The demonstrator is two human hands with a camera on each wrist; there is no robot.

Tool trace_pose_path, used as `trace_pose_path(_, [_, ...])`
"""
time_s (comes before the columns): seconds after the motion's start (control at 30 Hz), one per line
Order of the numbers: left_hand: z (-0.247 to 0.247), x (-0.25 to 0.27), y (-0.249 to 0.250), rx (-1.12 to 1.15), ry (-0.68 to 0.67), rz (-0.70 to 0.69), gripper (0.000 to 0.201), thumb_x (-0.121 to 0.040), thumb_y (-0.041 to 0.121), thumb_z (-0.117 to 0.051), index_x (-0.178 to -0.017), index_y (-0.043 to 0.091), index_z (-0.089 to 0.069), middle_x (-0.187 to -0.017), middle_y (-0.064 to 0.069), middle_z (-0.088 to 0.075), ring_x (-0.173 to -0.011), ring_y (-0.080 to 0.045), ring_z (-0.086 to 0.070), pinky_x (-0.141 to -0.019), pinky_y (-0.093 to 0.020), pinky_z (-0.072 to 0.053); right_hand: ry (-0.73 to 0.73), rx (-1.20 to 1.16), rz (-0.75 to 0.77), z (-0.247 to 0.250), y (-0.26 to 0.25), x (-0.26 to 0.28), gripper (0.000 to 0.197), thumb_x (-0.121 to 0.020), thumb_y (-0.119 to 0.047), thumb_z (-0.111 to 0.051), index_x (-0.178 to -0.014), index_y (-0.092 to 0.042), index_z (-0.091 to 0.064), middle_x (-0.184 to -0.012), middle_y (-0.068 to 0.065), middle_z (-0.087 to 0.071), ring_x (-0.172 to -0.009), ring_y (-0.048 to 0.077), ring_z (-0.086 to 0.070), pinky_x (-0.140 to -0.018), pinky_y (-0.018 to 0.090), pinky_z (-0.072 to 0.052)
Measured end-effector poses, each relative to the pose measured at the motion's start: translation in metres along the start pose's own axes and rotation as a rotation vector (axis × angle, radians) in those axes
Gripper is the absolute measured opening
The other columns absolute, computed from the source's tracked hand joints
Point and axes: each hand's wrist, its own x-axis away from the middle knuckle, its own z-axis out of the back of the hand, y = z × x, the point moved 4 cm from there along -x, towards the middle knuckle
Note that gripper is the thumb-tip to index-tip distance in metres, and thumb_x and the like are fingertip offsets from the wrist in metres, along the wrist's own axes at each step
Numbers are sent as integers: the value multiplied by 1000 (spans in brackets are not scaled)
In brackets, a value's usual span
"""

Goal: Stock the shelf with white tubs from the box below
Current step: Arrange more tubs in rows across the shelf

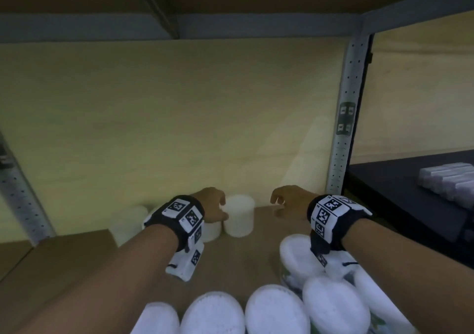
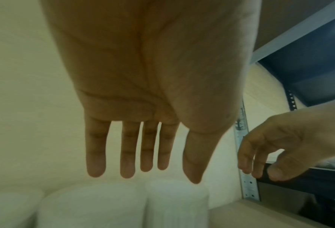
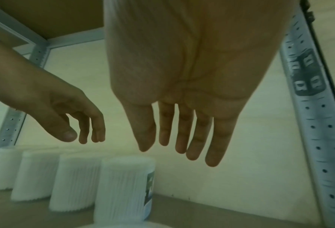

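A row of white tubs stands on the brown shelf against the back wall; the rightmost tub carries a label. My left hand hovers just above and left of that tub, fingers straight, holding nothing. My right hand hangs to the tub's right over bare shelf, fingers straight and empty. Several more white tubs lie packed together at the bottom of the head view, below the shelf edge. One further tub shows at the row's left.
A perforated grey upright stands at the shelf's right, another upright at the left. A grey beam and upper shelf close in overhead. A dark shelf with wrapped packs lies to the right.
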Motion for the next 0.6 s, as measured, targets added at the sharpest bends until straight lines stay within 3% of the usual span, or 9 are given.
trace_pose_path(0.3, [-7,-12,-64,49,44,75,56,-92,40,-56,-138,13,-41,-140,-10,-38,-125,-27,-45,-103,-36,-40,-6,67,25,-9,-50,-58,44,-94,-35,-54,-132,-13,-48,-137,7,-46,-122,24,-48,-99,32,-41])
trace_pose_path(0.47, [-12,-21,-71,84,78,57,60,-91,42,-56,-140,12,-39,-142,-10,-37,-127,-27,-44,-105,-37,-40,-16,136,-3,-20,-69,-85,51,-95,-40,-51,-135,-11,-44,-144,9,-40,-130,26,-42,-104,34,-37])
trace_pose_path(0.6, [-18,-24,-66,58,64,46,59,-92,39,-56,-141,10,-41,-143,-10,-37,-129,-27,-43,-104,-34,-38,-17,199,-12,-24,-76,-95,54,-93,-43,-53,-132,-6,-47,-139,11,-47,-126,27,-48,-102,34,-41])
